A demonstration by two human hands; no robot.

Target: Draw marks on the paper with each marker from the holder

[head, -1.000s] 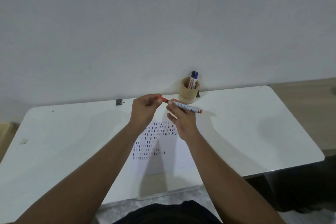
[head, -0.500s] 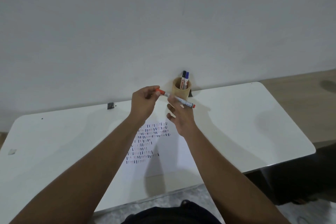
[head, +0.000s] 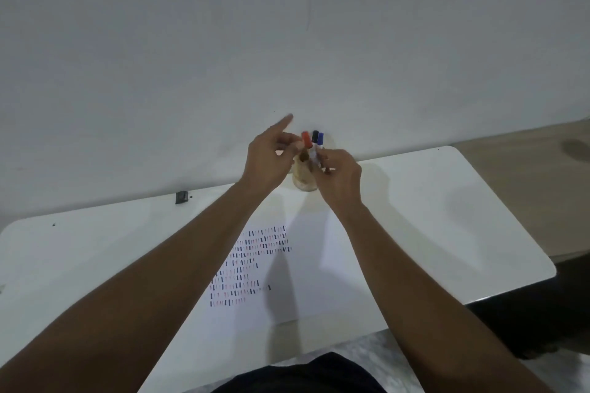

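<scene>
Nearest the camera, the paper lies flat on the white tabletop, its left part covered with rows of short dark and reddish marks. Both forearms reach over the paper toward the holder, a tan cup standing beyond the paper's far edge, close to the wall.

The right hand sits just right of the holder and partly in front of it, its fingers closed narrowly at the holder's mouth around the lower bodies of the markers; which marker they actually pinch cannot be told, as the frame is blurred there. The left hand hovers just left of the holder, index finger stretched out and upward, the other fingers curled loosely near the red marker; contact with it is unclear.

Three capped tips rise above the holder: the red marker on the left, the black marker beside it, and the blue marker on the right, close together.

Far left of the holder, a small dark object lies at the tabletop's back edge.
</scene>
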